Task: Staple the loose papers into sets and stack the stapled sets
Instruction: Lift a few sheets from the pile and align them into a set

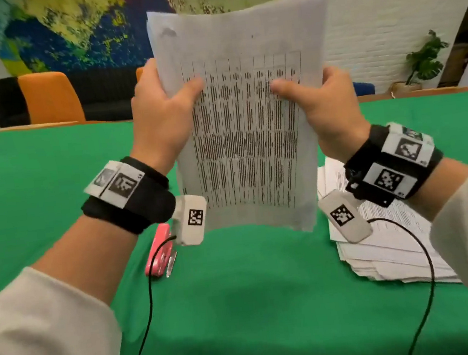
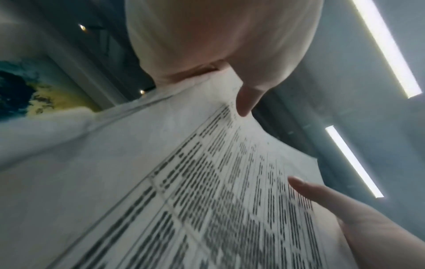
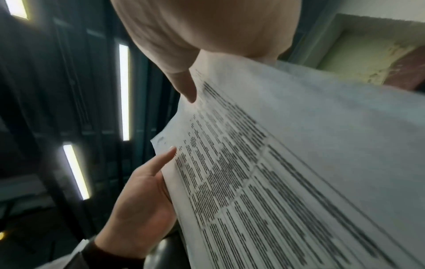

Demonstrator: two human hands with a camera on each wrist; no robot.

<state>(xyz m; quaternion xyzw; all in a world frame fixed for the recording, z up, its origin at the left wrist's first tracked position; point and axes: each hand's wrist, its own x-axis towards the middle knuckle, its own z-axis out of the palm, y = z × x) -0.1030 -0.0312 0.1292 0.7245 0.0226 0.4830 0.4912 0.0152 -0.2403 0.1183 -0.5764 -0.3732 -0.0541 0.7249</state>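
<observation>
While the pink stapler (image 1: 160, 251) sits untouched on the green tablecloth (image 1: 253, 304), down under the left wrist, the person has a handful of printed sheets (image 1: 246, 124) lifted upright in front of them, clear of the table. Left hand (image 1: 161, 112) grips the left edge with the thumb across the printed face and the fingers behind; right hand (image 1: 324, 108) does the same on the right edge. Both wrist views show a thumb pressed flat on the table of text, and the left wrist view shows more than one sheet edge, so it's a small set, though I can't count the pages.

My read: this is the squaring-up step, getting the loose pages lined up before stapling. Next move probably calls for tapping the bottom edge on the cloth to even it out, then one hand has to let go and fetch the stapler while the other pinches a corner tight so nothing slides.

Off to the right lies the pile of papers (image 1: 388, 248), fanned a bit; can't tell if those are stapled or not.

Room-wise: orange chairs (image 1: 50, 97) behind the table on the left, a big blue-and-yellow mural (image 1: 70, 35) on the wall, white brick and a potted plant (image 1: 422, 57) on the far right. Strip lights (image 2: 388, 47) on the ceiling.
</observation>
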